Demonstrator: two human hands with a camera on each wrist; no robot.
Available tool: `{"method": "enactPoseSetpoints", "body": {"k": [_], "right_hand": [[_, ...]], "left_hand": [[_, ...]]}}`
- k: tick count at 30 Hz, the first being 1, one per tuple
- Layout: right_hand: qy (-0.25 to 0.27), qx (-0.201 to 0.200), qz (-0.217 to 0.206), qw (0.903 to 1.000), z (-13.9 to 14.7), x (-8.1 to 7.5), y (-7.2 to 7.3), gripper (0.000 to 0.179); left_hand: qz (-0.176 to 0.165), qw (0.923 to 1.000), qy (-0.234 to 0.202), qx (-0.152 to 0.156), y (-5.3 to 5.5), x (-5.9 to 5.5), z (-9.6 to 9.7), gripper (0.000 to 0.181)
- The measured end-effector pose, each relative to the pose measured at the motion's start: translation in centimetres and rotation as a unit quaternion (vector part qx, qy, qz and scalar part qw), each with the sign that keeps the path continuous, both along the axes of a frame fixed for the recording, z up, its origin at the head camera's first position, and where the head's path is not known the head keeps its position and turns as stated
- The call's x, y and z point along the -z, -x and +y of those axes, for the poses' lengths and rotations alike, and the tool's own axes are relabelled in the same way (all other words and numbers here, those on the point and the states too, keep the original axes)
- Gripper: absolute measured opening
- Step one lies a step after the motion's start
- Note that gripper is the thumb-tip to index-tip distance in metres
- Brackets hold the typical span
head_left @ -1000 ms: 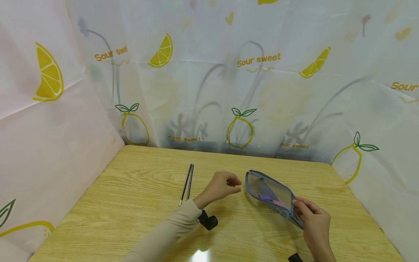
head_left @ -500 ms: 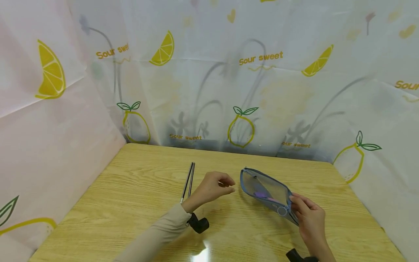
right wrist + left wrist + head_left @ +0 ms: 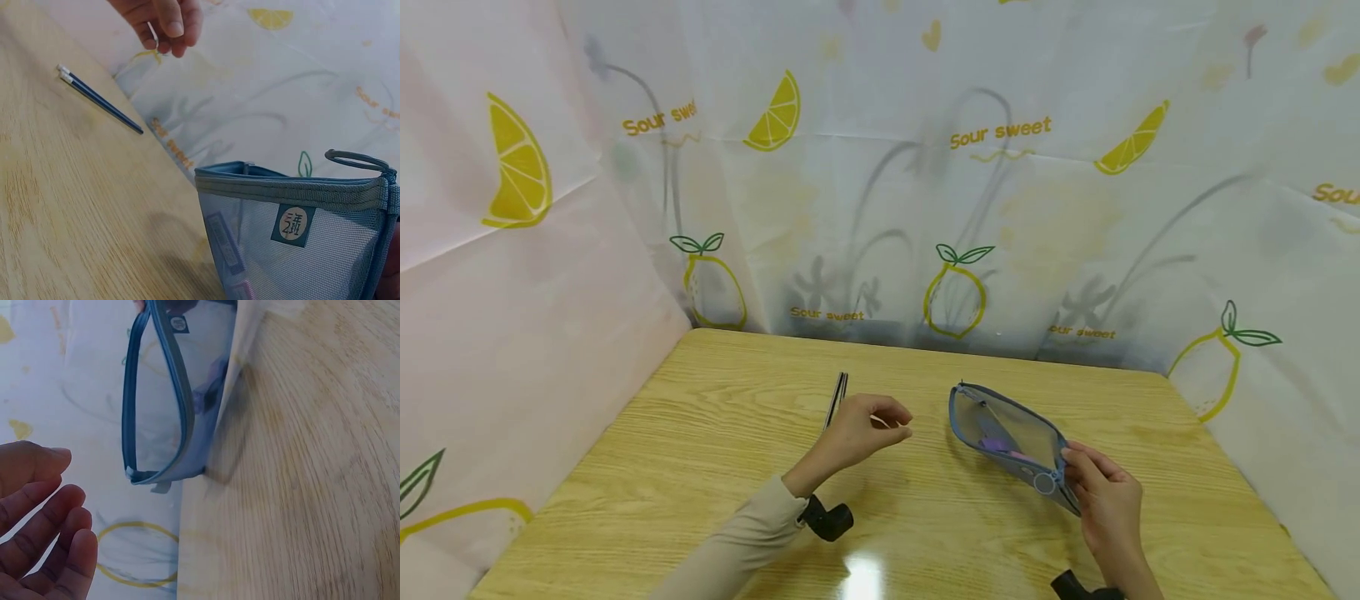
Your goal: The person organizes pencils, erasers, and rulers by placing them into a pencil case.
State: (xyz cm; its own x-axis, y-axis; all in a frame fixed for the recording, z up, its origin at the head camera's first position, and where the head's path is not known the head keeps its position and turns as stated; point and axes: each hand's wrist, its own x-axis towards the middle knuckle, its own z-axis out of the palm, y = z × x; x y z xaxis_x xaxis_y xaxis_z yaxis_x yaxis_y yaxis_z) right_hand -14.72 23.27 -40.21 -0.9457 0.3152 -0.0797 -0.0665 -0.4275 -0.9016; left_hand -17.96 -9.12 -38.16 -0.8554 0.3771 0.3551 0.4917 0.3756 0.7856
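My right hand [image 3: 1105, 500] pinches the right end of a blue mesh zip pencil pouch [image 3: 325, 231], holding it tilted above the table with its mouth unzipped. Inside lie a purple block [image 3: 224, 242] and a pink piece [image 3: 242, 290], seen through the mesh; their kind is unclear. To the left of the pouch, apart from it, my left hand [image 3: 853, 433] hovers with loosely bent fingers and nothing between them. Behind that hand two dark pencils [image 3: 103, 103] with pale ends lie side by side on the table, partly hidden in the head view.
The wood-grain table [image 3: 700, 467] reaches back to a white cloth [image 3: 850, 200] printed with lemons, which hangs behind and at both sides. Black wrist cameras sit on the left wrist [image 3: 827, 518] and the right wrist [image 3: 1078, 587].
My left hand has moved left, away from the pouch, and now covers part of the pencils. My right hand and the pouch have shifted slightly left.
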Motion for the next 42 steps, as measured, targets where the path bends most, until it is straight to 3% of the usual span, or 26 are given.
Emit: {"method": "enactPoseSetpoints", "body": {"k": [19, 26, 35, 42], "right_hand": [[-0.021, 0.001, -0.012, 0.9997, 0.0, 0.1, 0.0, 0.017], [-0.030, 0.002, -0.025, 0.9992, 0.1, 0.1, 0.1, 0.017], [-0.029, 0.000, -0.023, 0.9993, 0.0, 0.0, 0.1, 0.016], [-0.035, 0.005, -0.023, 0.9991, 0.0, 0.1, 0.2, 0.017]], "left_hand": [[0.025, 0.9968, -0.041, -0.064, -0.5, -0.7, -2.8, 0.012], [0.046, 0.9960, -0.039, -0.065, -0.6, -1.0, -3.7, 0.014], [0.101, 0.9930, 0.003, -0.062, -0.5, -0.9, -5.4, 0.010], [0.168, 0.9831, 0.051, -0.052, -0.1, -0.6, -6.9, 0.012]]}}
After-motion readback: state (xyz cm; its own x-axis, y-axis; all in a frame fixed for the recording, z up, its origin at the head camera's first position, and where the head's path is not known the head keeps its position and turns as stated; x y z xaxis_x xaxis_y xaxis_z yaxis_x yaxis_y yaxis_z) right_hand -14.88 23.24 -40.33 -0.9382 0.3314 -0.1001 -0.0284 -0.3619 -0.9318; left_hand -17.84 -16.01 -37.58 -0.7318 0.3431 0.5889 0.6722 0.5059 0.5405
